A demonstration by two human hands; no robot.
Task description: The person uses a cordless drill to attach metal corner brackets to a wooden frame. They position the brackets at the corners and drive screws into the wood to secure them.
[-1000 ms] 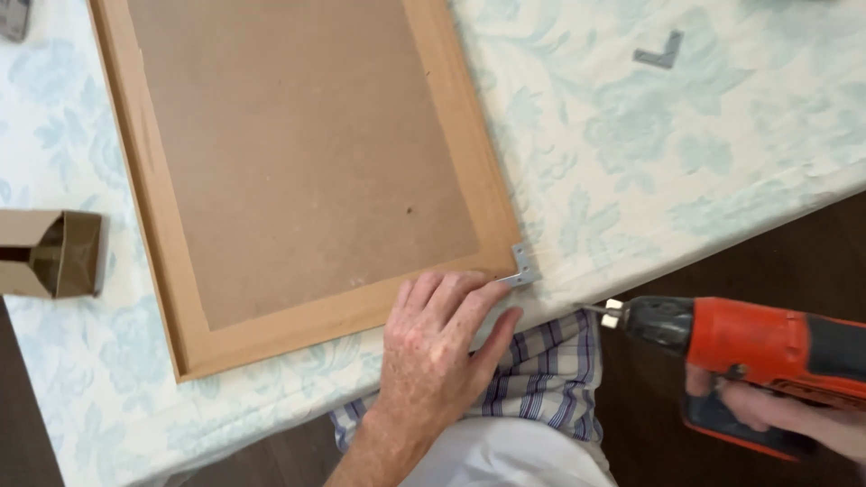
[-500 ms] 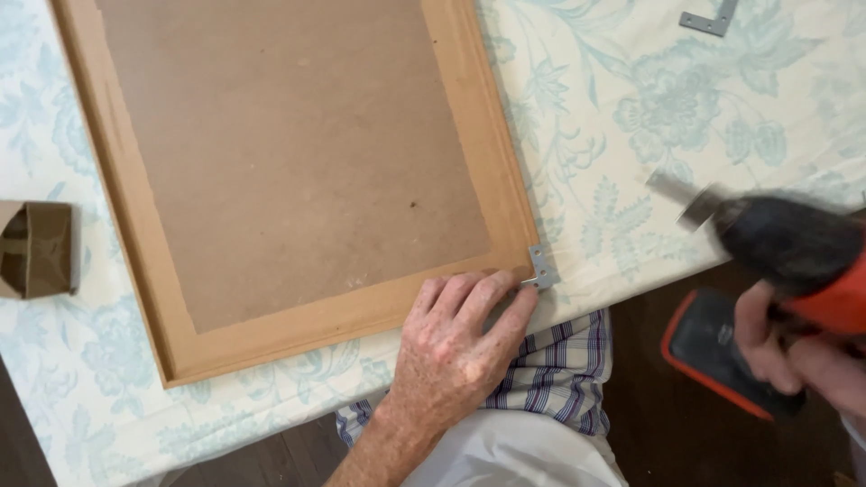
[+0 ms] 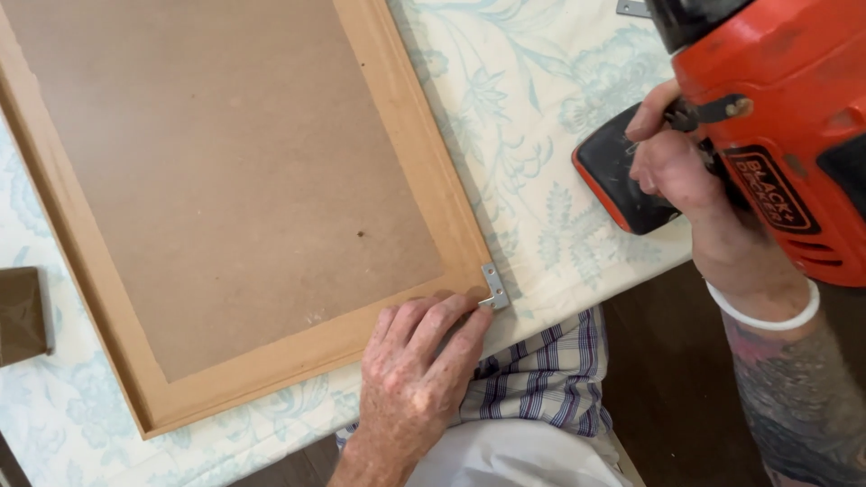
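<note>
A wooden picture frame lies back-side up on a table under a pale blue floral cloth. A small metal corner bracket sits on the frame's near right corner. My left hand rests flat on the frame's lower rail, its fingertips touching the bracket. My right hand grips an orange and black cordless drill, raised close to the camera above the table's right side. The drill's tip is out of view.
A brown cardboard box sits at the left edge of the table. Another metal bracket lies on the cloth at the top. Dark wooden floor shows beyond the table edge, below my plaid shirt.
The drill has risen from beside the table edge to high up near the camera, turning over. My left hand has stayed on the frame corner at the bracket.
</note>
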